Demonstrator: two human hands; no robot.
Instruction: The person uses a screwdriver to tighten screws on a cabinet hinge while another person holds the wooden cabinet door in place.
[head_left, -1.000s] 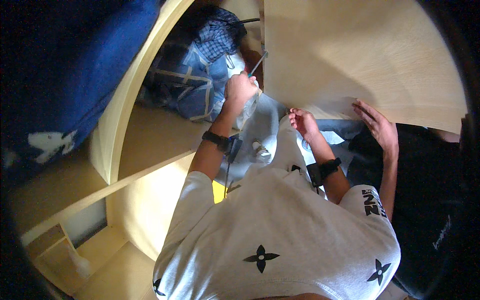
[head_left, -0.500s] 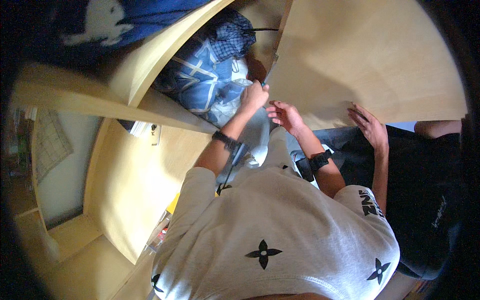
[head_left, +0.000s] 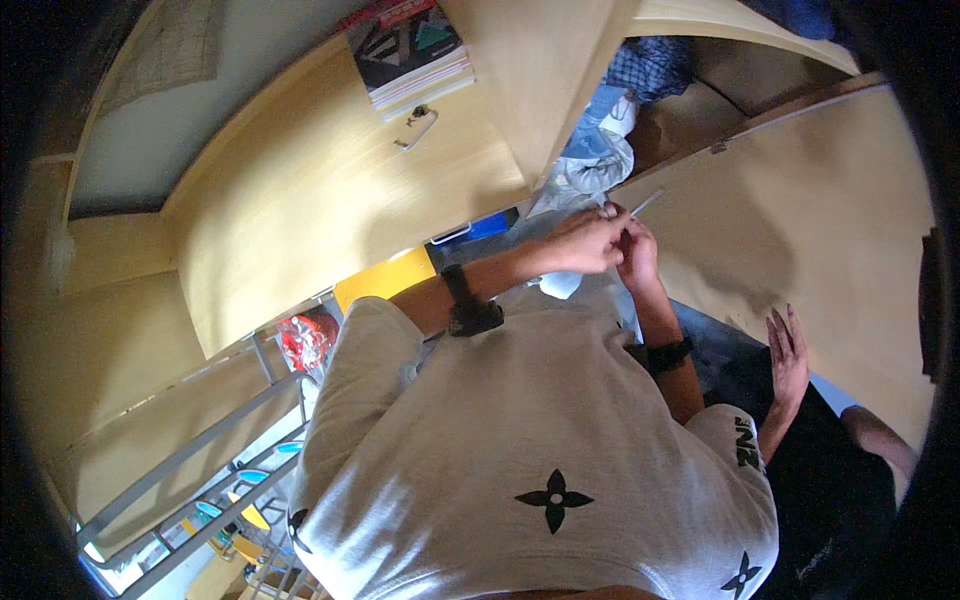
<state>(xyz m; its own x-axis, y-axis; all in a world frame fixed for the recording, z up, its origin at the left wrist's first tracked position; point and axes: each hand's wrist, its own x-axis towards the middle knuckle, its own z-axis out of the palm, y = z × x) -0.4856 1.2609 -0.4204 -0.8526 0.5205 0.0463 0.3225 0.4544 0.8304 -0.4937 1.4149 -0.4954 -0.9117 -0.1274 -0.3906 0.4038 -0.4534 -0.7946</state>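
My left hand (head_left: 590, 243) is closed around a thin, pale, rod-like tool (head_left: 648, 204), whose tip points up and to the right toward the wooden cabinet door (head_left: 810, 190). My right hand (head_left: 640, 258) is drawn up against the left one, its fingers curled. What it grips, if anything, is hidden. A small dark hinge (head_left: 718, 148) sits on the upper edge of the door, beyond the tool. At the right, another person's hand (head_left: 790, 358) rests with spread fingers by the door's lower edge.
Folded clothes (head_left: 598, 140) and a white cloth lie in the open cabinet compartment. A desk top (head_left: 330, 210) carries stacked books (head_left: 412, 62) and a small metal hook (head_left: 418, 128). A metal ladder rail (head_left: 190, 462) stands lower left. The other person's dark-clothed body (head_left: 830, 490) is close on my right.
My view has swung left, bringing more of the desk in. My hands, apart before, have come together. The right fingers, loosely open before, are now curled beside the left hand.
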